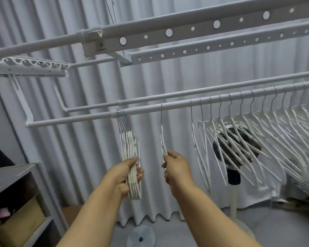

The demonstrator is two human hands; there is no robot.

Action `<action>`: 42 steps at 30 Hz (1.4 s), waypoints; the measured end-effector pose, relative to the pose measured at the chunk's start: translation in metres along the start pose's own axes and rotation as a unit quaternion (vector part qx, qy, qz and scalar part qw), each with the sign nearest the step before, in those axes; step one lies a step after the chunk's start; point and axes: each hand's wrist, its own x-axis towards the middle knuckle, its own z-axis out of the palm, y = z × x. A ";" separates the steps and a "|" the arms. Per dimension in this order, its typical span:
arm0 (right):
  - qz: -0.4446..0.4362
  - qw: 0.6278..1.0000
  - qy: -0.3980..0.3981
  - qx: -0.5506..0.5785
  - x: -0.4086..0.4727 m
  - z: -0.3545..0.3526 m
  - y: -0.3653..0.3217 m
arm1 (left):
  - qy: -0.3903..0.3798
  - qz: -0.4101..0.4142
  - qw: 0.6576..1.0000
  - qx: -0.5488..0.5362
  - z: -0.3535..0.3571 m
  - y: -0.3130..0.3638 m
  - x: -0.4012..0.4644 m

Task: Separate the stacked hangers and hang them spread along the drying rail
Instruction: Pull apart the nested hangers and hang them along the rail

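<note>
A tight stack of white hangers [130, 147] hangs by its hooks from the near white drying rail [146, 109], left of centre. My left hand [126, 172] grips the lower part of that stack. A single white hanger [162, 138] hangs alone on the rail a little to the right, and my right hand [177, 166] pinches its lower edge. Further right, several white hangers [253, 132] hang spread along the same rail up to the frame's right edge.
A second rail [185, 93] runs just behind the near one, with perforated rack bars [168, 32] overhead. Grey curtains [89, 139] fill the background. A standing fan [234, 168] is behind the spread hangers. A shelf with a cardboard box [21, 216] stands at lower left.
</note>
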 end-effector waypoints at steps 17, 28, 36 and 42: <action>-0.022 0.993 0.110 -0.034 0.002 -0.022 -0.010 | -0.067 -0.030 0.996 -0.045 -0.002 -0.001 0.013; -0.025 0.992 0.114 -0.051 0.006 -0.038 -0.011 | -0.067 -0.032 0.997 -0.038 0.007 -0.003 0.009; -0.021 0.986 0.131 -0.099 0.012 -0.044 -0.006 | -0.070 -0.033 0.996 -0.041 0.008 -0.003 0.006; -0.013 0.986 0.128 -0.109 0.008 -0.043 -0.009 | -0.075 -0.033 0.996 -0.044 0.006 -0.003 0.006</action>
